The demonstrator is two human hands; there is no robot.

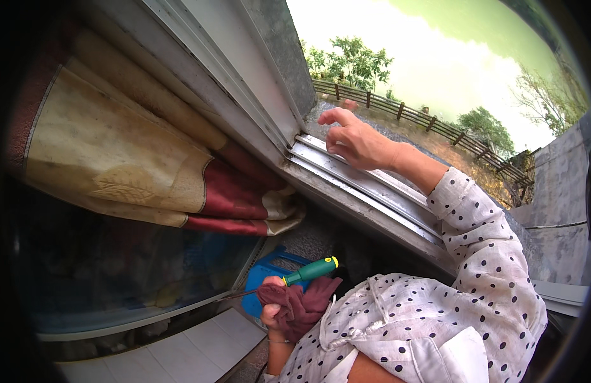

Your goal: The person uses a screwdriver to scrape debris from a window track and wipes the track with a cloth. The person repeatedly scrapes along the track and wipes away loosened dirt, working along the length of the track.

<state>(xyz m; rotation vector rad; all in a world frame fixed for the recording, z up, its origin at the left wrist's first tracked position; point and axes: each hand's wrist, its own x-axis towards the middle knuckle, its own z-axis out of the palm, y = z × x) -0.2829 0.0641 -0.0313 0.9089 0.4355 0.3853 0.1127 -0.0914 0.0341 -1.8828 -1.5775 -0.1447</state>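
Observation:
My left hand (272,313) is closed around a bunched maroon cloth (295,306) and a screwdriver with a green handle (311,271) and yellow end. Its dark shaft (240,294) sticks out to the left; what its tip is like I cannot make out. Over the aluminium window track (367,178) hangs my right hand (360,139), fingers bent and apart, nothing visible in them. Just beyond its fingers is a small blurred reddish shape (348,104), too unclear to name. Dirt specks mark the track's metal channels.
A beige and red curtain (118,143) hangs on the left beside the white window frame (228,76). Below it are a dark glass panel (132,282) and a white tiled ledge (180,352). A blue plastic stool (251,302) stands behind my left hand. Outside runs a fence (401,111).

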